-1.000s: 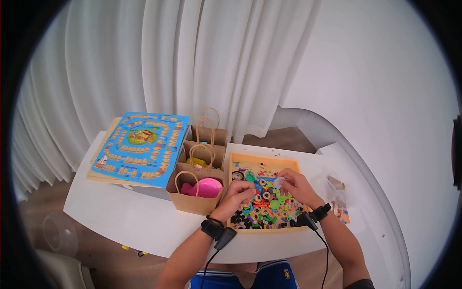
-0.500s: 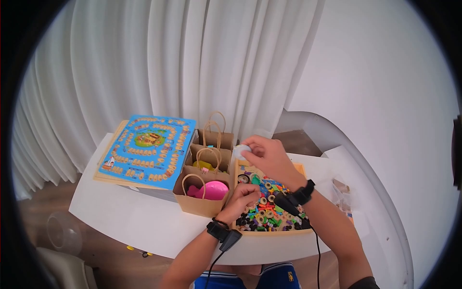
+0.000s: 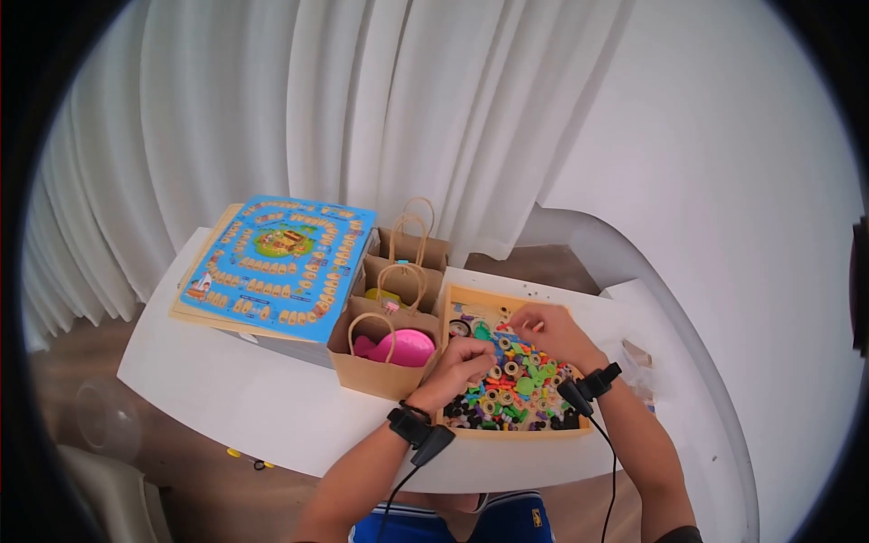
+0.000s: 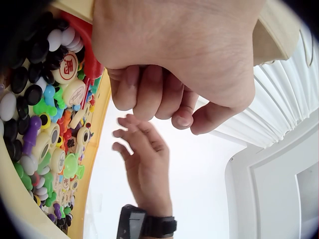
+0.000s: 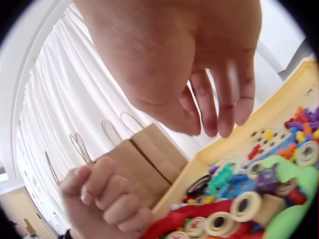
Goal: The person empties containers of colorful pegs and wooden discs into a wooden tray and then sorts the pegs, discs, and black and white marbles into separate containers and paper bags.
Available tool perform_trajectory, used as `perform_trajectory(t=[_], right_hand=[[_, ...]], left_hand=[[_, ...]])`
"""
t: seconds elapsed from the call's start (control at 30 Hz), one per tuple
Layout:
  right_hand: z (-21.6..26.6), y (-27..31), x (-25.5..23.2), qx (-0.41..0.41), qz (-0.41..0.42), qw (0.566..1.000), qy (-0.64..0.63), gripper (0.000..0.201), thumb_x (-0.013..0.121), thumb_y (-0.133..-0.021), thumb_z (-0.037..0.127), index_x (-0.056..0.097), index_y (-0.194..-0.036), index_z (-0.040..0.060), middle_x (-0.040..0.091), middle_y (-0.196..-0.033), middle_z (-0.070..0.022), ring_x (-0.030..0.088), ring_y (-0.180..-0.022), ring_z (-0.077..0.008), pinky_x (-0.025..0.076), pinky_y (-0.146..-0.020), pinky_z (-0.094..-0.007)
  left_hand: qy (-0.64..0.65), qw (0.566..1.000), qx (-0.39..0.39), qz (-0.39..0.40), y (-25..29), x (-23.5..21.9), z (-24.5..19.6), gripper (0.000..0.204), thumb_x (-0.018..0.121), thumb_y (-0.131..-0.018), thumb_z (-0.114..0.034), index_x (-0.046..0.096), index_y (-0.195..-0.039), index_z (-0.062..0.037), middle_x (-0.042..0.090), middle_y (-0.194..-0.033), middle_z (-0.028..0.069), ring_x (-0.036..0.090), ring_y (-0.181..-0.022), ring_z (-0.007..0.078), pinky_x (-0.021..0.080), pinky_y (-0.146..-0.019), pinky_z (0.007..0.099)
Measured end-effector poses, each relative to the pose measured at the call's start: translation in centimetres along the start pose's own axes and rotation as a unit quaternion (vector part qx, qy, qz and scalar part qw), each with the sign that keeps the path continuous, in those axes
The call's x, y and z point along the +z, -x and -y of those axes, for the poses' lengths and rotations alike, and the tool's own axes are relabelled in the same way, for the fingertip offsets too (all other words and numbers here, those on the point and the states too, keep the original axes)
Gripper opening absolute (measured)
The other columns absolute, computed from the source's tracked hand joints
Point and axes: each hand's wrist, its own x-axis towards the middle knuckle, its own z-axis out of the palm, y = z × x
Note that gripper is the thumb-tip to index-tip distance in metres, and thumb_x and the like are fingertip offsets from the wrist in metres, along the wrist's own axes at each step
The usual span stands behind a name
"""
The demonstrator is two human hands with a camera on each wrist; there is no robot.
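A shallow wooden tray point(image 3: 520, 434) is heaped with small game pieces. My left hand point(image 3: 463, 362), its fingers curled in, hovers over the tray's left side; nothing shows between the fingers, and its palm is hidden. My right hand point(image 3: 557, 335) is above the tray's far right part, fingers loosely extended downward with nothing in them in the right wrist view. Below lie round cream discs point(image 5: 245, 206), a teal figure point(image 5: 222, 179), a light green piece point(image 5: 294, 174) and a long red piece point(image 5: 187, 211). A chess disc with a red character point(image 4: 66, 68) lies among black and white stones.
Three brown paper bags stand in a row left of the tray; the front bag point(image 3: 371, 380) holds a pink dish point(image 3: 407, 348), the middle one something yellow point(image 3: 385, 296). A blue game board point(image 3: 281, 258) lies left of them. A clear plastic packet point(image 3: 638, 362) lies at right.
My right hand carried a whitish round piece from the tray toward the back paper bag, then returned over the tray without it. My left hand has stayed curled at the tray's left side.
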Motion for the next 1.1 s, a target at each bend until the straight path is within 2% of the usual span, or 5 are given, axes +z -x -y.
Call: perform_trajectory(t=[0.13,0.57,0.63,0.83,1.1], right_hand=[[-1.8,2.9,0.9,-0.029,0.106,0.993,0.052,0.036,0.081,-0.085,0.018,0.07,-0.117,0.0044,0.068,-0.117,-0.0154,0.061,-0.115,-0.0337,0.05,-0.1,-0.0428],[-3.7,5.5,1.2,0.021,0.039,0.998,0.048,0.038,0.079,-0.085,0.011,0.066,-0.12,0.0042,0.065,-0.116,-0.0158,0.064,-0.11,-0.0338,0.053,-0.097,-0.0416],[-4.3,5.9,0.8,-0.047,0.028,0.994,0.093,0.042,0.084,-0.083,0.015,0.066,-0.118,0.0005,0.065,-0.11,-0.0145,0.067,-0.095,-0.0279,0.056,-0.086,-0.0381],[-2.7,7.1,0.1,0.05,0.1,0.99,0.085,0.058,0.089,-0.078,0.027,0.064,-0.122,-0.0006,0.065,-0.116,-0.0183,0.065,-0.106,-0.0338,0.054,-0.092,-0.0408],[-2.2,8.3,0.3,0.047,0.116,0.99,0.069,0.067,0.092,-0.074,0.027,0.06,-0.126,-0.0012,0.066,-0.112,-0.0197,0.065,-0.105,-0.0334,0.054,-0.09,-0.0404]], left_hand=[[0.013,1.0,0.006,-0.006,0.0,0.2,0.1,0.023,0.062,-0.099,-0.014,0.056,-0.077,-0.0066,0.044,-0.068,-0.0072,0.038,-0.061,0.0026,0.027,-0.055,0.023],[0.014,1.0,0.024,0.002,-0.5,-0.5,1.3,0.022,0.061,-0.098,-0.014,0.058,-0.078,-0.0055,0.044,-0.066,-0.0066,0.037,-0.059,0.0032,0.027,-0.054,0.0233],[0.013,0.999,0.029,0.003,-0.5,-0.6,1.5,0.022,0.062,-0.098,-0.015,0.058,-0.078,-0.0054,0.044,-0.066,-0.0065,0.037,-0.059,0.0032,0.028,-0.054,0.0231],[0.009,0.999,0.038,0.008,-0.7,-0.6,1.5,0.024,0.061,-0.099,-0.015,0.057,-0.077,-0.0059,0.043,-0.065,-0.0071,0.036,-0.058,0.0027,0.026,-0.053,0.0236],[0.017,0.999,0.035,0.013,-0.6,-0.7,1.6,0.025,0.061,-0.1,-0.015,0.058,-0.077,-0.0061,0.043,-0.065,-0.0075,0.035,-0.057,0.0024,0.025,-0.052,0.0234]])
